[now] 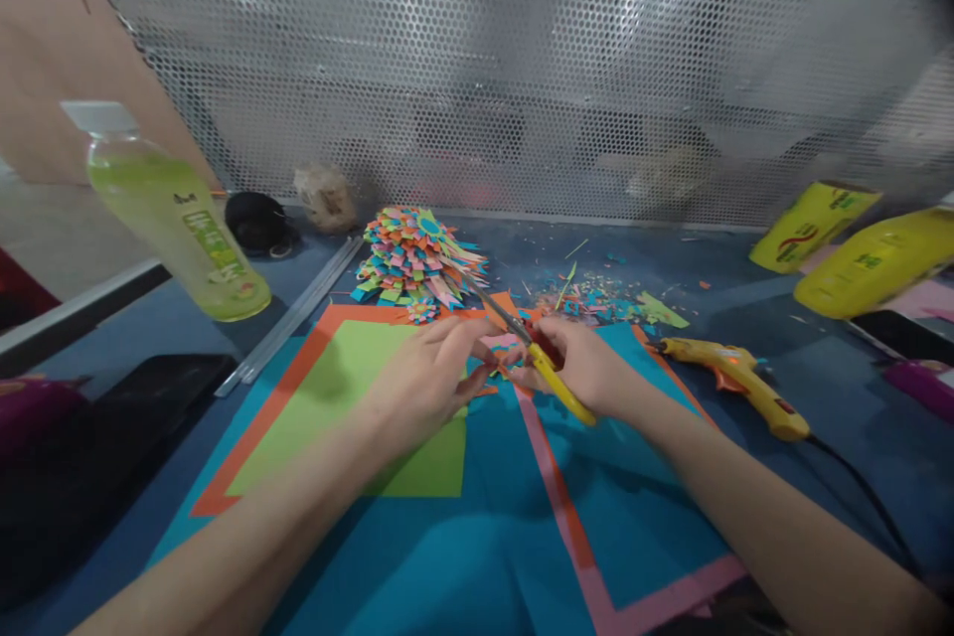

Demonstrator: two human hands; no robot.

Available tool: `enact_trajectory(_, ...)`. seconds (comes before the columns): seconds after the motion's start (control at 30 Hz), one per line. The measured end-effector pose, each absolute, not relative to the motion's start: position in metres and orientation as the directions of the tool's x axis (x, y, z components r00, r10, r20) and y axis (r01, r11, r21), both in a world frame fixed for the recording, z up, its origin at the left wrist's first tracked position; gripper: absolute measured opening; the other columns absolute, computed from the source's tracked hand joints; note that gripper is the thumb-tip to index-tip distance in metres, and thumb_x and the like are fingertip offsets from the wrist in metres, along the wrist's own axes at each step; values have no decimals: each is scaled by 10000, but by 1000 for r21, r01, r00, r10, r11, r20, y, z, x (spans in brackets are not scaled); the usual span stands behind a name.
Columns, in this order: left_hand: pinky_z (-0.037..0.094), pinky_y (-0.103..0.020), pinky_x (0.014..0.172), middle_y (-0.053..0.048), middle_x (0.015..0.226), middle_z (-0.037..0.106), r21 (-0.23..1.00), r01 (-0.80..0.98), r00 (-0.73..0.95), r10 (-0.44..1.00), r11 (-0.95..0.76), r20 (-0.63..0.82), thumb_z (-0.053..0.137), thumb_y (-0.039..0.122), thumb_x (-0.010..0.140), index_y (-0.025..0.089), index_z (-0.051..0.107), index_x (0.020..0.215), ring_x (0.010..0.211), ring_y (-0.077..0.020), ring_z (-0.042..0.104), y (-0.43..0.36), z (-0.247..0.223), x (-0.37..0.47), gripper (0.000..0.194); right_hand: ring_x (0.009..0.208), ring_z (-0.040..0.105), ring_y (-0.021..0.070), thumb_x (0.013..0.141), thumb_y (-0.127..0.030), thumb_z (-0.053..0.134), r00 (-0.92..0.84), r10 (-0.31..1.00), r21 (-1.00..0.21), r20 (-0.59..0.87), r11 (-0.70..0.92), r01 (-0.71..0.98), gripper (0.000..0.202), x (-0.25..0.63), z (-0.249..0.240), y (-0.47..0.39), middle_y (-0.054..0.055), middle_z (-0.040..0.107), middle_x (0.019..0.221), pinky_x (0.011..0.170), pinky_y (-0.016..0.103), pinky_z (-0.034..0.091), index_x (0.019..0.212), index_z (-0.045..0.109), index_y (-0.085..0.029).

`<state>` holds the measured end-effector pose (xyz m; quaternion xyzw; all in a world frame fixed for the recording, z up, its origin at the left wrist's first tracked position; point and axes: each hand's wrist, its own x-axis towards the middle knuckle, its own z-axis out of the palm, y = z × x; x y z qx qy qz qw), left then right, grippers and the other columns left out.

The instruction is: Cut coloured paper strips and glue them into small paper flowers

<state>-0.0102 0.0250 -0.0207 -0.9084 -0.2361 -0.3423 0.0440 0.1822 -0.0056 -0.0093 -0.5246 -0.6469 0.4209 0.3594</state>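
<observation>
Yellow-handled scissors (pixel 553 382) rest in my right hand (pixel 588 363), its fingers wrapped round them, the blades pointing up and left. My left hand (pixel 439 368) is closed in a pinch at small colourful paper pieces (pixel 501 363), close to my right fingertips. Both hands are over coloured sheets: a green sheet (pixel 298 417) on an orange one (pixel 213 494), with blue paper (pixel 417 556) beneath. Beyond the hands stands a pile of fringed multicoloured paper (pixel 402 258), with a small paper flower (pixel 422 310) in front of it.
A green drink bottle (pixel 179 219), clear sticks (pixel 290 318) and a black phone-like slab (pixel 96 457) lie left. Paper scraps (pixel 596 298) are scattered behind my right hand. On the right are a yellow glue gun (pixel 734 378) with its cord and yellow bottles (pixel 879 258). Perforated metal (pixel 477 50) stands behind.
</observation>
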Motion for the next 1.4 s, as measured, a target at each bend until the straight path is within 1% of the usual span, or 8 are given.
enact_trajectory(0.07, 498, -268, 682, -27, 835, 669, 40, 460, 646, 365, -887, 671, 529, 146, 808, 187, 446, 1024, 818, -159, 635, 25, -21, -10, 235, 604, 579, 145, 557, -400, 735, -217, 976, -934, 14, 91, 344, 372, 182, -12, -6, 9, 608, 711, 554, 269, 473, 725, 484, -182)
enact_trajectory(0.2, 503, -276, 640, -59, 815, 655, -112, 447, 696, 267, -887, 667, 523, 144, 817, 154, 455, 1048, 761, -170, 632, 20, -17, -5, 241, 551, 580, 141, 584, -383, 738, -223, 975, -945, 14, 86, 316, 358, 184, -16, -5, -3, 597, 676, 493, 257, 460, 750, 494, -181)
enact_trajectory(0.37, 503, -276, 633, -70, 784, 652, -193, 424, 717, 198, -885, 668, 524, 128, 815, 126, 476, 1035, 735, -174, 627, 12, -10, -1, 226, 555, 594, 147, 588, -411, 735, -222, 975, -957, 29, 91, 274, 380, 182, -18, -4, -17, 575, 642, 494, 256, 467, 755, 483, -181)
enact_trajectory(0.47, 511, -280, 647, -79, 795, 662, -174, 425, 704, 203, -888, 681, 525, 131, 815, 110, 462, 1071, 736, -172, 632, 11, -11, 0, 265, 545, 580, 135, 568, -420, 742, -211, 977, -963, 28, 83, 257, 400, 180, -15, -5, -19, 575, 649, 507, 257, 472, 752, 479, -181)
enact_trajectory(0.6, 518, -277, 669, -93, 841, 672, -110, 451, 682, 262, -886, 682, 516, 141, 821, 118, 450, 1091, 775, -171, 643, 12, -14, 1, 279, 566, 576, 134, 551, -406, 750, -176, 984, -965, 31, 75, 250, 408, 179, -12, -6, -29, 567, 645, 545, 266, 477, 752, 471, -185)
enact_trajectory(0.93, 510, -294, 664, -79, 797, 675, -138, 468, 711, 279, -873, 645, 476, 132, 830, 114, 441, 1111, 750, -180, 641, 11, -13, 1, 284, 590, 549, 135, 484, -410, 770, -104, 994, -960, 44, 71, 270, 451, 178, -17, -2, -27, 556, 650, 565, 275, 455, 729, 471, -178)
enact_trajectory(1.13, 515, -310, 661, -86, 793, 673, -108, 458, 706, 287, -882, 647, 475, 121, 822, 101, 441, 1115, 750, -187, 645, 12, -14, 2, 296, 600, 555, 139, 486, -409, 766, -107, 994, -958, 38, 67, 278, 442, 175, -16, -4, -23, 562, 650, 565, 279, 467, 723, 470, -181)
enact_trajectory(1.4, 522, -317, 679, -85, 813, 676, -58, 458, 689, 314, -887, 654, 501, 141, 820, 111, 436, 1110, 776, -188, 652, 12, -17, 1, 299, 589, 556, 139, 540, -398, 729, -136, 988, -938, 74, 115, 326, 381, 178, -17, -5, -19, 557, 633, 550, 272, 470, 719, 471, -182)
